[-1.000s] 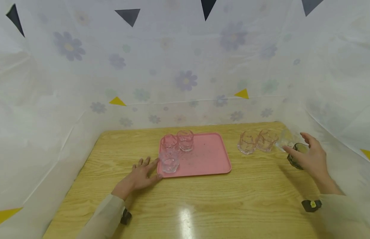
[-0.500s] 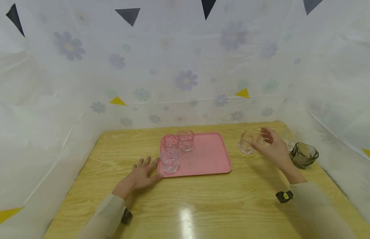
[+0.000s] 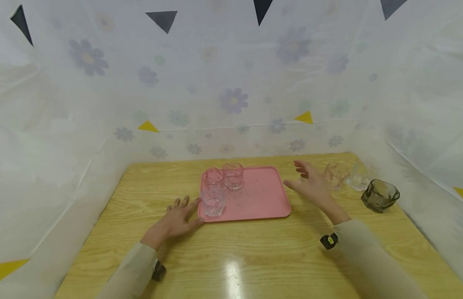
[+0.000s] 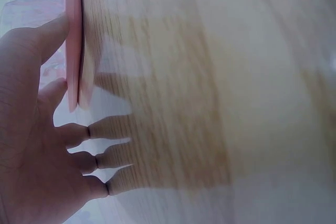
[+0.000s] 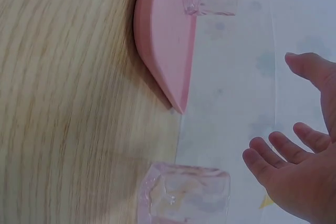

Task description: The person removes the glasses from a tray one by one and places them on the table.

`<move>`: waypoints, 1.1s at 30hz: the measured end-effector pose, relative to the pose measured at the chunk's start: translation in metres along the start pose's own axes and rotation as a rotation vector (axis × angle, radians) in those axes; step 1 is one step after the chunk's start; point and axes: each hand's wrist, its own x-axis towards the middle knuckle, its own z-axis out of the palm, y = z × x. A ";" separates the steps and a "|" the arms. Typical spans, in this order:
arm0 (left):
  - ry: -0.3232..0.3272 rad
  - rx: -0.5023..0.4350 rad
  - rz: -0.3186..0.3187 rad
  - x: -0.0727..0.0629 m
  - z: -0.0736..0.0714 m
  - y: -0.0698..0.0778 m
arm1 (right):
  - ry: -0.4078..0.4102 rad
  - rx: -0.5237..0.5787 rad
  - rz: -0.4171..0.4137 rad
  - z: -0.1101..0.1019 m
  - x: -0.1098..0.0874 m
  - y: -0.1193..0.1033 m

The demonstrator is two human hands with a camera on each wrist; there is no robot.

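"Head view: how is everything lying, with twelve o'clock pointing to the far edge of the desk [image 3: 231,245]?"

"The desk is carrying a pink tray [image 3: 259,195] towards twelve. The left grip [image 3: 175,218] is resting at the tray's eight o'clock corner, fingers spread and holding nothing, thumb and forefinger seemingly touching the rim."

"And the right grip?"

"The right grip [image 3: 310,187] is hanging at the tray's three o'clock, thumb and fingers parted, with nothing showing between them."

"Where are the glasses standing?"

"On the tray, two pink-tinted glasses [image 3: 233,176] are standing towards ten and eleven, and a clear glass [image 3: 213,203] at eight. Farther out past three, a smoky glass [image 3: 381,196], another clear glass [image 3: 358,180] and a pale pink glass [image 3: 335,176] are standing on the desk. Right wrist view is showing a faintly pink glass [image 5: 184,195] beside the tray, apart from the fingers."

"How are you judging the step?"

"I'm reading it as lining up on that faintly pink glass. I'm advising a low, level pinch across its thick wall, because smooth glass is probably slipping easily. Meanwhile, I'm recommending only light pressure on the tray's corner."
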 end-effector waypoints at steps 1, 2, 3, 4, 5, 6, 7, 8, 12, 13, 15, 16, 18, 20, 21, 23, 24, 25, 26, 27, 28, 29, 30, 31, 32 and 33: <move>0.000 0.001 0.001 0.000 0.000 -0.001 | 0.000 -0.006 -0.005 0.004 0.002 -0.002; 0.002 0.003 0.003 0.000 0.001 -0.001 | 0.000 -0.011 -0.006 0.008 0.004 -0.003; 0.003 0.006 0.003 0.001 0.001 -0.001 | -0.006 -0.005 -0.004 0.012 0.005 -0.005; 0.004 0.007 0.003 0.001 0.001 -0.002 | -0.012 0.004 -0.005 0.017 0.007 -0.006; 0.005 0.009 0.003 0.001 0.001 -0.002 | -0.020 0.018 -0.007 0.021 0.009 -0.008; 0.006 0.009 0.003 0.001 0.000 -0.002 | -0.029 0.032 -0.008 0.024 0.010 -0.010; 0.006 0.009 0.003 0.001 0.000 -0.002 | -0.039 0.043 -0.007 0.028 0.012 -0.012; 0.007 0.008 0.004 0.001 0.000 -0.002 | -0.051 0.055 -0.004 0.032 0.013 -0.014; 0.011 0.006 0.007 0.001 0.000 -0.003 | -0.081 0.084 -0.014 0.048 0.019 -0.022; 0.013 0.005 0.008 0.001 0.001 -0.004 | -0.085 0.083 -0.015 0.052 0.021 -0.023; 0.014 0.006 0.011 0.002 0.002 -0.004 | -0.094 0.089 -0.022 0.060 0.024 -0.025; 0.015 0.006 0.012 0.002 0.002 -0.005 | -0.101 0.090 -0.024 0.065 0.026 -0.025; 0.018 0.008 0.014 0.003 0.003 -0.006 | -0.118 0.094 -0.027 0.071 0.029 -0.027; 0.021 0.014 0.016 0.004 0.004 -0.006 | -0.135 0.095 -0.034 0.077 0.033 -0.030; 0.024 0.014 0.016 0.005 0.004 -0.007 | -0.142 0.097 -0.039 0.080 0.035 -0.032; 0.029 0.020 0.017 0.005 0.003 -0.007 | -0.149 0.098 -0.043 0.086 0.038 -0.035; 0.030 0.020 0.018 0.005 0.003 -0.007 | -0.150 0.097 -0.047 0.090 0.040 -0.037; 0.027 0.022 0.016 0.005 0.003 -0.007 | -0.148 0.095 -0.045 0.093 0.042 -0.038; 0.024 0.019 0.014 0.005 0.002 -0.006 | -0.149 0.094 -0.045 0.096 0.043 -0.040; 0.020 0.016 0.013 0.005 0.002 -0.006 | -0.151 0.088 -0.043 0.099 0.044 -0.041; 0.017 0.014 0.012 0.005 0.002 -0.006 | -0.155 0.090 -0.034 0.102 0.045 -0.042; 0.013 0.009 0.010 0.004 0.002 -0.006 | -0.160 0.094 -0.026 0.104 0.046 -0.043; 0.011 0.005 0.009 0.004 0.002 -0.006 | -0.167 0.096 -0.022 0.107 0.046 -0.044; 0.009 0.002 0.008 0.004 0.002 -0.006 | -0.174 0.094 -0.015 0.109 0.047 -0.045; 0.009 -0.001 0.007 0.003 0.002 -0.005 | -0.184 0.098 -0.009 0.111 0.047 -0.045; 0.009 -0.001 0.007 0.003 0.002 -0.005 | -0.192 0.097 -0.003 0.114 0.048 -0.045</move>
